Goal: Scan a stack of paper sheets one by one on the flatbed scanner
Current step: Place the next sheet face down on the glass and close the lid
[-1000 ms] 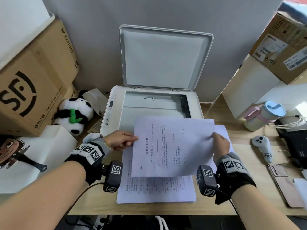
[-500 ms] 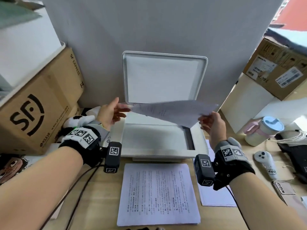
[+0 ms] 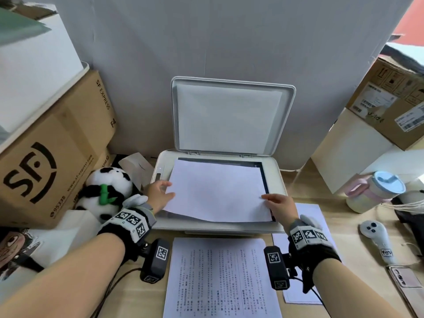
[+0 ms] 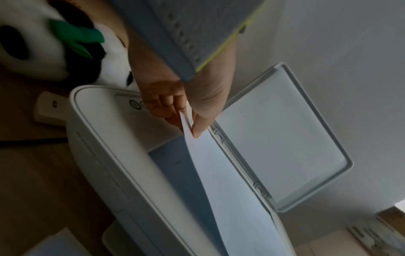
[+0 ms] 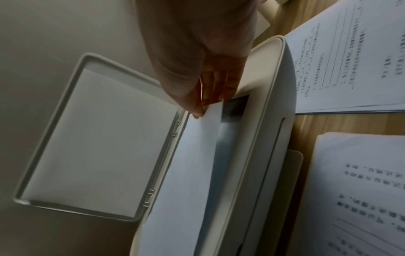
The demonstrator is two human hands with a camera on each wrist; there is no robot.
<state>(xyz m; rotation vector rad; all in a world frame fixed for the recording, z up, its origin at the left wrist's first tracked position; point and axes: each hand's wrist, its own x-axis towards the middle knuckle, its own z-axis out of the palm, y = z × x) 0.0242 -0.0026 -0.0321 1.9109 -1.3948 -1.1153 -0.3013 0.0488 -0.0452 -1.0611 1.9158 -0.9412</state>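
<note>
A white flatbed scanner (image 3: 276, 177) stands at the back of the desk with its lid (image 3: 229, 115) raised upright. One sheet (image 3: 218, 191), blank side up, hangs low over the glass, its front edge slightly lifted. My left hand (image 3: 160, 193) pinches the sheet's left edge (image 4: 186, 119) between thumb and fingers. My right hand (image 3: 278, 206) pinches its right edge (image 5: 210, 110) the same way. A stack of printed sheets (image 3: 222, 278) lies on the desk in front of the scanner. A second pile (image 3: 307, 226) lies to its right, partly under my right wrist.
A plush panda (image 3: 107, 191) and an SF Express carton (image 3: 52, 157) crowd the scanner's left side. On the right stand white and brown boxes (image 3: 367, 134), a lidded mug (image 3: 376, 191), a white controller (image 3: 378, 239) and a phone (image 3: 406, 281). A grey wall (image 3: 206, 37) runs behind.
The sheet was lifted off the stack, turned print side down and lowered from mid-air onto the scanner glass. Both hands moved forward and down with it.
</note>
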